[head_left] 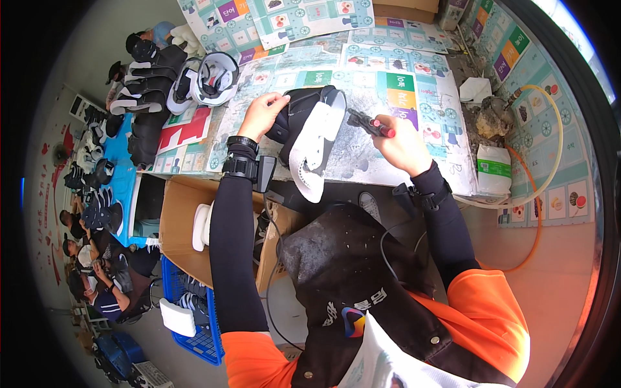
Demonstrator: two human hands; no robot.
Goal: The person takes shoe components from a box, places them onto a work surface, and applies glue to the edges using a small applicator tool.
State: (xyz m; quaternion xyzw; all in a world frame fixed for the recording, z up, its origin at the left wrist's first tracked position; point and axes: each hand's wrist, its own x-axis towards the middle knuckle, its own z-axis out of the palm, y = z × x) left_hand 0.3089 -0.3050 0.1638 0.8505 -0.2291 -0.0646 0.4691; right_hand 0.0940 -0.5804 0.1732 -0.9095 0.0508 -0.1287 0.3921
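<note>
A black shoe piece with a long white sole-like part (pixel 309 145) is tilted over the front edge of the worktable. My left hand (pixel 262 116) pinches its black side at the upper left. In my right hand (pixel 402 143), the fingers are closed around a small black tool with red ends (pixel 370 123). Its dark, ragged tip points at the white part, a short gap away. Exactly what kind of tool it is, I cannot make out.
Printed sheets cover the worktable (pixel 259 139). Black shoe pieces (pixel 152 97) and a white helmet-like item (pixel 217 79) lie left. A cardboard box (pixel 178 213) and blue basket (pixel 210 330) stand below. Hoses (pixel 557 129) hang right. People sit far left.
</note>
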